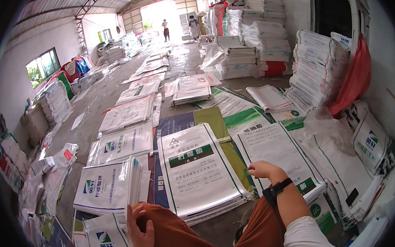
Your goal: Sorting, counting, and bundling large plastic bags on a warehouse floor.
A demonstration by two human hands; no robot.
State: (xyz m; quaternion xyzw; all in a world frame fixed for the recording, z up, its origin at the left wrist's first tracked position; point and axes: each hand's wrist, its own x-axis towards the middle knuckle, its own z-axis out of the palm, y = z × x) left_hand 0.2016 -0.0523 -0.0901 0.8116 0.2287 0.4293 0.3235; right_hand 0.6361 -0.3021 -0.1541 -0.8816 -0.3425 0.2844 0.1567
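Observation:
My left hand [141, 231] is beside my left knee, thumb apart and fingers stretched out, holding nothing. Its fingertips are close to the edge of a stack of flat white sacks [107, 186] with blue print; contact is hard to tell. Below that lies another white sack [104, 235]. My right hand [265, 170], a black band on its wrist, hangs over a stack of white sacks [275, 148] with green borders. Its fingers are curled in, and nothing shows in them. Between both hands, in front of my knees, lies a thick stack of white sacks [203, 169] with a green panel.
Rows of sack piles [138, 90] run away along the floor. Tall sack stacks [318, 70] stand at the right by a red cloth [356, 79]. A dark phone-like object [351, 197] lies at the right. Two people [166, 30] are far off near the bright doorway.

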